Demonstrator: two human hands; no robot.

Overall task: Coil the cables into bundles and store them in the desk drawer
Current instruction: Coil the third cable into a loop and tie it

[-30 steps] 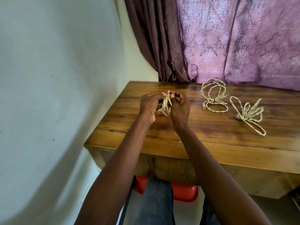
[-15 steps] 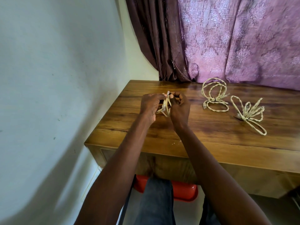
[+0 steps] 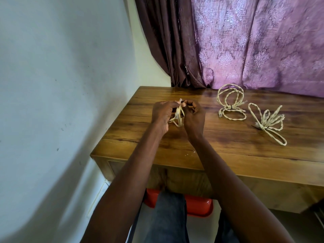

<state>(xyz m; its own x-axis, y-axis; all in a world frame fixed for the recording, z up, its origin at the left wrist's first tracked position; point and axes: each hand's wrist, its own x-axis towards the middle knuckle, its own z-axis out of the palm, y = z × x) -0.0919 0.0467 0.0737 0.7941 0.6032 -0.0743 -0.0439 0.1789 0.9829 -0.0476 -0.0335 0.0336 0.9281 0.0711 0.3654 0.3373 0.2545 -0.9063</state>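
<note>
A small beige twisted cable bundle [image 3: 178, 115] is pinched between both of my hands above the left part of the wooden desk [image 3: 219, 146]. My left hand [image 3: 162, 116] grips its left side and my right hand [image 3: 194, 118] grips its right side, with fingers closed near the top. Most of this bundle is hidden by my fingers. Two more beige cable bundles lie on the desk to the right: a tied coil [image 3: 230, 104] near the curtain, and a looped tied bundle [image 3: 268, 123] further right. The drawer front [image 3: 184, 179] under the desk top is closed.
A white wall [image 3: 61, 102] stands close on the left of the desk. A purple curtain [image 3: 254, 41] hangs behind it. A red seat [image 3: 198, 206] and my legs are under the desk's front edge.
My hands stay in nearly the same place with the bundle, with only small finger movement. The two bundles on the desk have not moved.
</note>
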